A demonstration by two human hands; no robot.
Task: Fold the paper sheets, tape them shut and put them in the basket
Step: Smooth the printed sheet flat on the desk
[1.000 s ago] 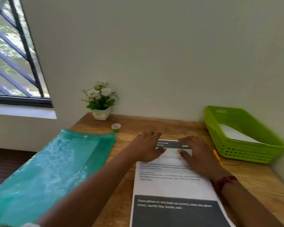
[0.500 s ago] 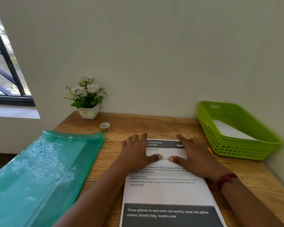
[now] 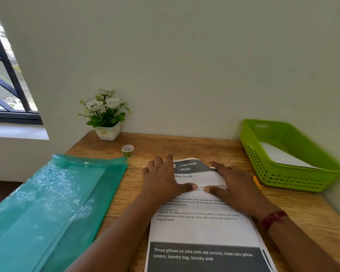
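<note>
White paper sheet [image 3: 200, 228] lies beneath left grip [image 3: 165, 180] and right grip [image 3: 236, 186], both pressing flat, clasping nothing.

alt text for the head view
Left hand and right hand rest on the far end of a printed sheet, its edge curling up, on a wooden desk. Green basket holding paper at right; tape roll and teal folder left.

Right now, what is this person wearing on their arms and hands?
No sleeves or gloves show on either arm. The left hand wears nothing that I can see. The right hand has a dark red thread band round its wrist.
</note>
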